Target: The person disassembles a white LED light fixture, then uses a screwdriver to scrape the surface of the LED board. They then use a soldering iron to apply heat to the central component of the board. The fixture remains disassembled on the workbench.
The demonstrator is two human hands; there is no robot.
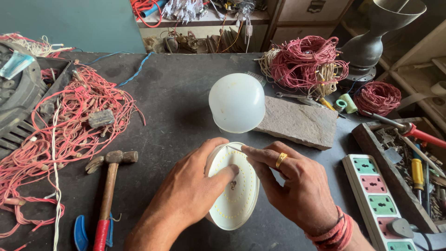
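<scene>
Even, soft daylight; shadows faint. White dome [237, 102] is bright, without hard glare. Centre is sharp; wide-angle distortion bends the edges; upper-right corner dim.

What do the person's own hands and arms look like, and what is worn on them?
Both forearms are bare, with no sleeves or gloves. The right hand wears a gold ring on one finger and red thread wound several times around the wrist. The left hand wears nothing.

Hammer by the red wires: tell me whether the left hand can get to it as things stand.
Probably yes. The hammer lies bare on the dark table just to the side of the left hand, with nothing between them. But that hand is steadying the round white LED disc, so it must let go first.
</scene>
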